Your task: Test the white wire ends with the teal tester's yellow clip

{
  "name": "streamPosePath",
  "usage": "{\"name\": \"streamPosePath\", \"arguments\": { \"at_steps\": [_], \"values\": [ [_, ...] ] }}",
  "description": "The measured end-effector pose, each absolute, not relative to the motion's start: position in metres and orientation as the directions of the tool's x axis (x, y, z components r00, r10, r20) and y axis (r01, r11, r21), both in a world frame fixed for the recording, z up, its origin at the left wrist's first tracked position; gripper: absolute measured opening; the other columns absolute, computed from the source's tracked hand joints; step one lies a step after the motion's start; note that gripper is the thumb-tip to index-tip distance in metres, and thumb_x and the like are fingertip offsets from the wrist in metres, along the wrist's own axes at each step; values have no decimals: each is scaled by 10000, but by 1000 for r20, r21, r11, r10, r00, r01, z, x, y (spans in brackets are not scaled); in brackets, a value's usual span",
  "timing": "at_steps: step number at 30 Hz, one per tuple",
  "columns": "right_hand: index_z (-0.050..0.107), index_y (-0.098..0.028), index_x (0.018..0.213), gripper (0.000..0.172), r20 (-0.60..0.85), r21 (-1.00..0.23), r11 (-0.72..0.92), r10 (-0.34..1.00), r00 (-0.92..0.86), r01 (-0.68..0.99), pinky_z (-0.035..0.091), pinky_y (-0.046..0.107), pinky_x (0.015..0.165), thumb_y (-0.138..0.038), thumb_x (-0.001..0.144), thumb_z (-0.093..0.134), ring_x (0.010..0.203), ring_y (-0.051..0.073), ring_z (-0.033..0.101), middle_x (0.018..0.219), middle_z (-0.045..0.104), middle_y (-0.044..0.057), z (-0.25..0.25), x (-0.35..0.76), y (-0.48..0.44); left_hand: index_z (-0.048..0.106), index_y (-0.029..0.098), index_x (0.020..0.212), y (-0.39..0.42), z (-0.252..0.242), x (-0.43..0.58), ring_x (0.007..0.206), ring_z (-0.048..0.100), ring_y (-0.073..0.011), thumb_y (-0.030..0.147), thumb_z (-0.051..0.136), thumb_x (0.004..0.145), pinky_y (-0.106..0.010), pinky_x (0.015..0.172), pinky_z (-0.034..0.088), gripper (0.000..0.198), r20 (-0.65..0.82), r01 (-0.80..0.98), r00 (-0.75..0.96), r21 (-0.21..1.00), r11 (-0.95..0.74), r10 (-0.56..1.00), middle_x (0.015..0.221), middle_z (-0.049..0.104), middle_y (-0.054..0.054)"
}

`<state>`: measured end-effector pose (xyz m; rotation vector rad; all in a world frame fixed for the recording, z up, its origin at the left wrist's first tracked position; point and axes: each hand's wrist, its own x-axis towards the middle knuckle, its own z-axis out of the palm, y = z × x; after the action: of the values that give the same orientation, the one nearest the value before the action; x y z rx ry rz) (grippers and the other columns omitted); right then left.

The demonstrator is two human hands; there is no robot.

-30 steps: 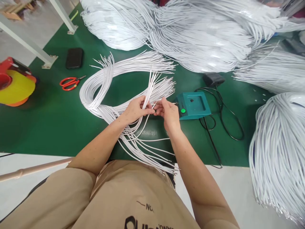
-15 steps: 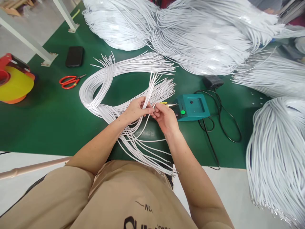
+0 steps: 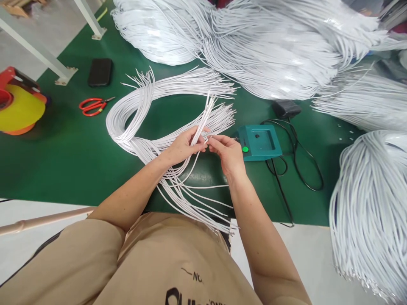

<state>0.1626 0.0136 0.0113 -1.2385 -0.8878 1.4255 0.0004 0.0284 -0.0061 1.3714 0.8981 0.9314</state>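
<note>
My left hand (image 3: 185, 146) is closed around a small bunch of white wires (image 3: 206, 111), whose ends stick up past the fingers. With thumb and fingertips pinched, my right hand (image 3: 229, 153) holds the tip of one white wire beside the left thumb; the exact tip is small and partly covered. Under and left of my hands lies a looped bundle of white wires (image 3: 119, 120), with loose strands trailing toward my lap. Just right of my right hand stands a teal device (image 3: 276, 142) with a green button; its metal front part is mostly hidden behind that hand.
Red-handled snips (image 3: 92, 106), a black box (image 3: 99, 72) and a yellow tape roll (image 3: 27, 109) lie to the left. Large white wire bundles (image 3: 267, 55) fill the back; another bundle (image 3: 370, 203) hangs at right. A black cable (image 3: 305, 163) curls near a black adapter (image 3: 286, 109).
My right hand has shifted slightly right, its fingers now straighter, and covers the yellow piece seen earlier by the device. The left hand stays nearly still, and the held wires lean more to the right.
</note>
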Motion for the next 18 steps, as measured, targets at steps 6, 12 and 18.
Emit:
{"name": "streamPosePath", "arguments": {
  "at_steps": [6,12,18],
  "values": [
    [698,-160,666,106,-141,-986,-133,988,70,-103,434,245,636,-261,649,724,603,91,528,601,620,-36,10,159,13,645,163,1170,28,-8,0,717,580,-96,289,654,831,-207,663,467,362,70,51,426,994,-101,902,779,543,18],
    [569,-178,559,126,-352,-926,-351,936,-22,-139,439,247,507,-241,622,658,465,76,422,509,492,-68,12,162,16,641,170,1193,29,-8,-1,712,593,-103,293,673,818,-210,678,468,396,59,72,439,992,-100,897,766,558,20],
    [655,-197,834,228,-134,-990,-134,991,11,37,491,266,660,-417,778,639,625,106,535,739,622,-25,6,163,13,637,174,1184,29,-7,-1,692,610,-97,277,713,780,-206,661,479,423,0,19,419,1000,-9,908,757,564,27]
  ]
}}
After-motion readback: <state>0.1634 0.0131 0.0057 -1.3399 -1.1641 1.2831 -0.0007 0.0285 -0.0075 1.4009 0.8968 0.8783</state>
